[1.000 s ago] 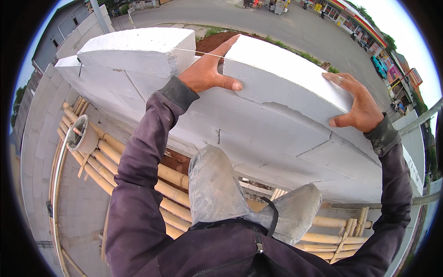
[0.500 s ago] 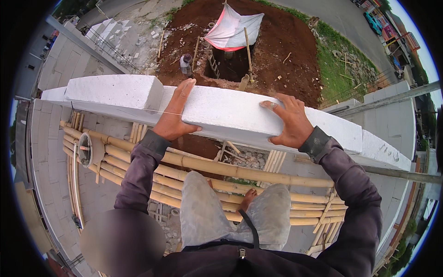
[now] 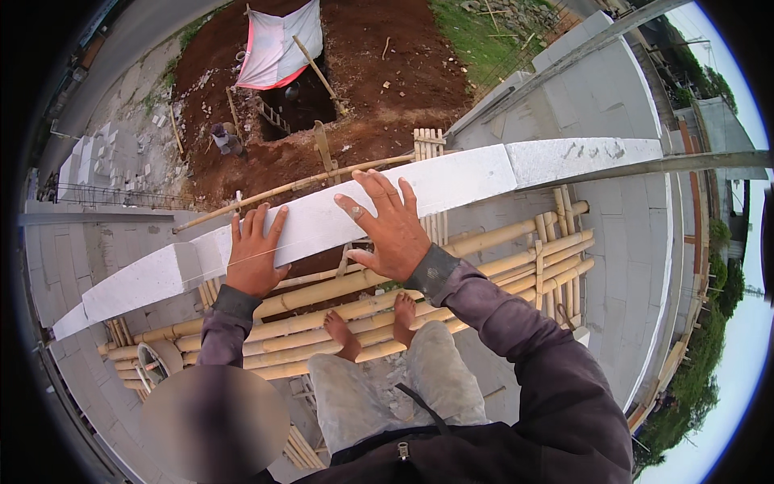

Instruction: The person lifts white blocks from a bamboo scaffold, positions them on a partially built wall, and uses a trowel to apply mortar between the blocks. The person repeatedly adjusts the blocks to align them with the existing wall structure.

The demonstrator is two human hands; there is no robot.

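Note:
A long white lightweight concrete block (image 3: 463, 181) lies along the top of the wall in front of me. My left hand (image 3: 256, 256) rests on its left part, fingers stretched over the top face and thumb on the near side. Further right, my right hand (image 3: 393, 222) lies on the same block with fingers spread and thumb apart. Another white block (image 3: 133, 278) sits to the left, its end standing higher than the surface beside it. To the right, a block with grey smears (image 3: 588, 159) continues the row. A thin string runs near my left hand.
Bamboo poles (image 3: 322, 323) form a platform under my bare feet. A mortar-stained bucket (image 3: 159, 360) stands at its left end. Far below, a tarp (image 3: 282, 44) hangs over a pit (image 3: 302, 105) in red soil, with a person (image 3: 226, 139) beside it. Grey block walls (image 3: 625, 266) flank both sides.
My view has swung to the right, so the wall now slants upward to the right. Both hands have loosened from gripping the block's edges and lie flatter on it, closer together.

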